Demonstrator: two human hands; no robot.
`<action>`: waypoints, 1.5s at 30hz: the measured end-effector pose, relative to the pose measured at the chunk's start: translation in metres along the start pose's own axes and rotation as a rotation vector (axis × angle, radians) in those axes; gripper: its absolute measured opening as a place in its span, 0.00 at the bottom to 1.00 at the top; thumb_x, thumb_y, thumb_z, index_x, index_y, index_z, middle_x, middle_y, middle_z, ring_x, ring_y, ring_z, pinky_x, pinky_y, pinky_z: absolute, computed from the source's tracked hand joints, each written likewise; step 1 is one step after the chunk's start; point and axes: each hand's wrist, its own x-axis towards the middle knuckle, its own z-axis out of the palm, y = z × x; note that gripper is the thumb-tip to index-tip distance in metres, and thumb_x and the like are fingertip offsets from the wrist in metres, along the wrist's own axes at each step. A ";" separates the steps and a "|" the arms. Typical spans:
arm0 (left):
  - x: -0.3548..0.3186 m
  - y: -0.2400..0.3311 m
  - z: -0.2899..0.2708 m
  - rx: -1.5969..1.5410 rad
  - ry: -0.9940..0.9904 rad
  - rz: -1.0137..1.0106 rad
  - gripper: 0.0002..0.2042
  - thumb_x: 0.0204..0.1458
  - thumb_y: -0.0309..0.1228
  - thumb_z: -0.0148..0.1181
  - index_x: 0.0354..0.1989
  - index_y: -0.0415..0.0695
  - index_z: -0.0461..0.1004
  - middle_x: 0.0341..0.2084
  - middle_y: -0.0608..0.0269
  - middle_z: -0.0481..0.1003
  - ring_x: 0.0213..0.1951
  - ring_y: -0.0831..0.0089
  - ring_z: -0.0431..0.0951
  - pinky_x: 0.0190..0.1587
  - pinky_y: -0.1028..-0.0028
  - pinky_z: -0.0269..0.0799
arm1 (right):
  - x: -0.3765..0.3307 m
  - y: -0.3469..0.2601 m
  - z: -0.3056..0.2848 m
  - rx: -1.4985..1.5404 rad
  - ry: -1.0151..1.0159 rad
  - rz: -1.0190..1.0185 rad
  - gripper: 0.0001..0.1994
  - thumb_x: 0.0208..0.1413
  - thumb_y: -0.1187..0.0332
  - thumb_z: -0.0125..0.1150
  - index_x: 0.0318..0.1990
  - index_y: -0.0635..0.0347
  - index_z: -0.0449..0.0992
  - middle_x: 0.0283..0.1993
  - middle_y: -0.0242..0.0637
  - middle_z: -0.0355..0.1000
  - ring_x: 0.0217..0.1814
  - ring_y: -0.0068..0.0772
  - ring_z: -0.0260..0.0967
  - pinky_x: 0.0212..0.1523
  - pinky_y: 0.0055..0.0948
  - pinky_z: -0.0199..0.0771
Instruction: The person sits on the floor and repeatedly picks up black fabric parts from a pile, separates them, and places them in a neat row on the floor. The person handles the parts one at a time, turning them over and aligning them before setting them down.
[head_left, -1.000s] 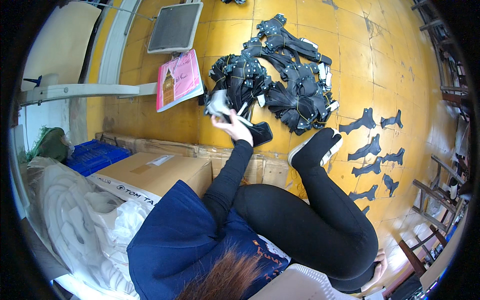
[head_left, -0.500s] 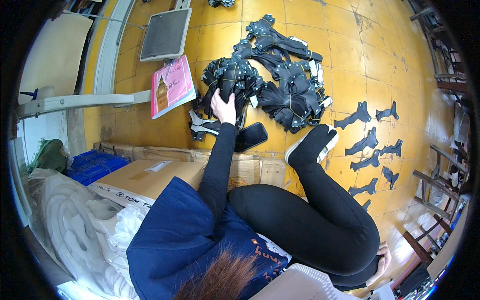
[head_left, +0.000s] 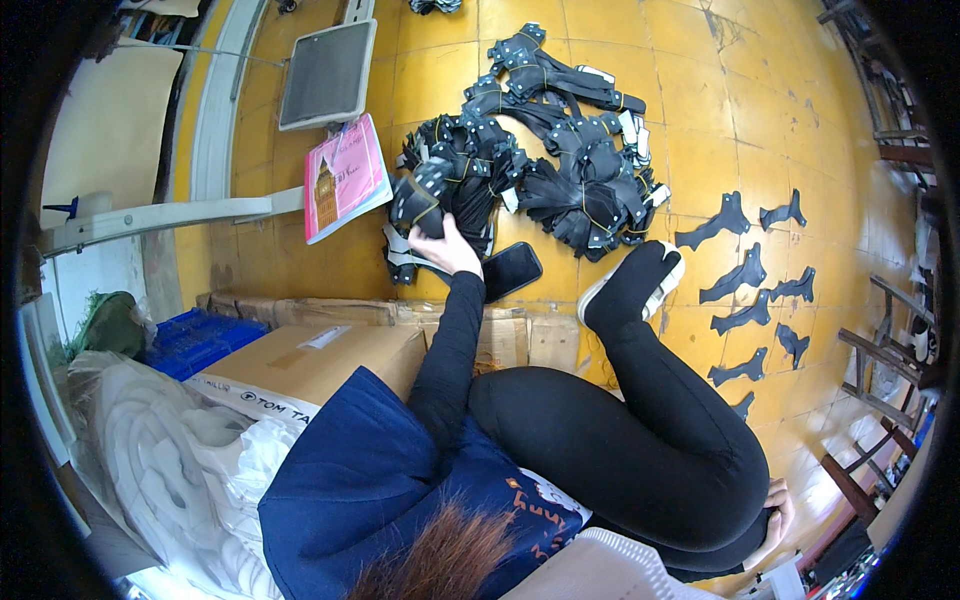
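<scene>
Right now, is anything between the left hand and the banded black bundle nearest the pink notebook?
Nothing visible: the left hand has its fingers on the lower end of the black bundle. The pink notebook is up and left, the phone right of the hand; neither is between.

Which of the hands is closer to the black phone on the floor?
Left. The left hand is just left of the phone, holding a dark bundle. The right hand is much farther away, by the bent leg.
</scene>
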 end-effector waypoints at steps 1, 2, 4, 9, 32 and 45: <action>-0.005 -0.004 -0.006 -0.077 0.085 -0.071 0.26 0.45 0.27 0.64 0.49 0.36 0.56 0.42 0.44 0.65 0.47 0.54 0.67 0.52 0.60 0.62 | 0.000 -0.001 0.001 -0.005 -0.007 0.003 0.16 0.47 0.58 0.50 0.22 0.64 0.62 0.25 0.40 0.58 0.34 0.32 0.53 0.42 0.35 0.53; -0.005 -0.007 -0.010 -0.018 0.180 -0.169 0.27 0.44 0.26 0.64 0.50 0.36 0.54 0.43 0.42 0.64 0.46 0.55 0.68 0.53 0.61 0.63 | 0.000 -0.002 0.002 -0.010 -0.014 0.005 0.16 0.47 0.58 0.50 0.22 0.64 0.62 0.25 0.40 0.59 0.34 0.32 0.53 0.42 0.35 0.53; 0.017 -0.029 -0.013 0.220 0.307 -0.422 0.37 0.41 0.28 0.68 0.57 0.36 0.50 0.51 0.41 0.59 0.53 0.51 0.63 0.57 0.58 0.59 | 0.000 -0.001 0.004 0.001 -0.031 0.011 0.16 0.47 0.58 0.50 0.22 0.64 0.62 0.25 0.40 0.58 0.34 0.33 0.53 0.42 0.35 0.53; 0.031 0.001 -0.001 0.727 0.197 -0.075 0.40 0.36 0.27 0.69 0.61 0.43 0.54 0.62 0.49 0.53 0.63 0.49 0.54 0.63 0.58 0.51 | -0.009 0.000 0.007 -0.001 0.069 -0.006 0.17 0.47 0.57 0.50 0.22 0.64 0.63 0.24 0.40 0.59 0.34 0.34 0.55 0.40 0.36 0.53; 0.060 -0.018 0.009 0.048 -0.037 0.207 0.18 0.45 0.28 0.57 0.43 0.35 0.61 0.40 0.47 0.66 0.44 0.57 0.67 0.51 0.64 0.60 | 0.000 0.004 -0.022 -0.116 -0.152 0.012 0.21 0.50 0.51 0.50 0.23 0.64 0.68 0.27 0.41 0.66 0.35 0.36 0.59 0.42 0.35 0.56; 0.053 -0.035 -0.017 0.504 0.319 -0.316 0.40 0.40 0.41 0.70 0.57 0.37 0.51 0.52 0.39 0.58 0.55 0.48 0.61 0.53 0.51 0.59 | -0.001 -0.002 -0.005 -0.039 -0.052 0.027 0.17 0.48 0.56 0.49 0.22 0.64 0.63 0.25 0.40 0.59 0.35 0.33 0.53 0.43 0.35 0.51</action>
